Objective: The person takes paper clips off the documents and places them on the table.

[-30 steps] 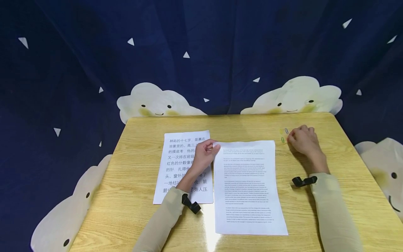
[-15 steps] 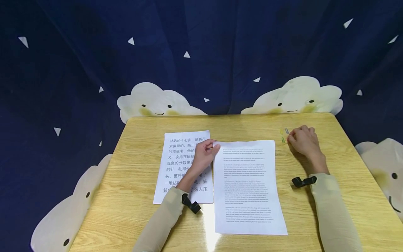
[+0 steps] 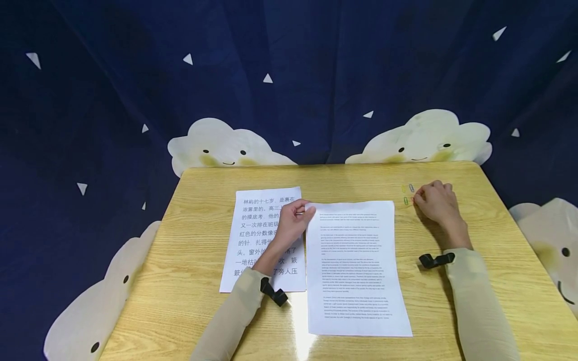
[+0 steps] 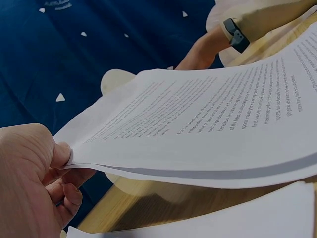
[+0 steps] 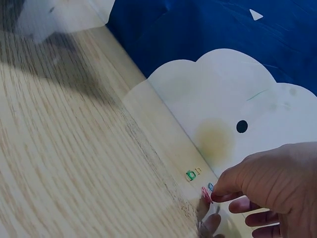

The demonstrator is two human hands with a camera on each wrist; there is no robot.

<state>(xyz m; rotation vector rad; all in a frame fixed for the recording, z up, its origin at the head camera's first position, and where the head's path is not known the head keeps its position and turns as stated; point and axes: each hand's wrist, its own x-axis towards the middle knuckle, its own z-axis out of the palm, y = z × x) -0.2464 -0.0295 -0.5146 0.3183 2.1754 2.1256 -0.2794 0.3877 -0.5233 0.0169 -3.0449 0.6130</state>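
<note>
In the head view my left hand [image 3: 291, 223] pinches the upper left corner of printed paper sheets [image 3: 354, 271]. The left wrist view shows that corner between the thumb and fingers [image 4: 61, 154], with the sheets [image 4: 198, 119] bowed above the table. My right hand [image 3: 437, 203] is low over the table at the far right, its fingertips together at a red paper clip [image 5: 206, 194]; the hand partly hides it. Beside it lie a green paper clip [image 3: 406, 201], a blue paper clip [image 3: 411, 188] and a yellow paper clip [image 3: 404, 189].
A second printed paper [image 3: 259, 235] with large characters lies flat on the left, partly under my left arm. The wooden table [image 3: 194, 210] ends at the back against a dark blue curtain [image 3: 316, 100] with cloud shapes.
My right hand has shifted very slightly to the right, and the red clip shows a little more at its fingertips. The left hand and its sheets have hardly moved.
</note>
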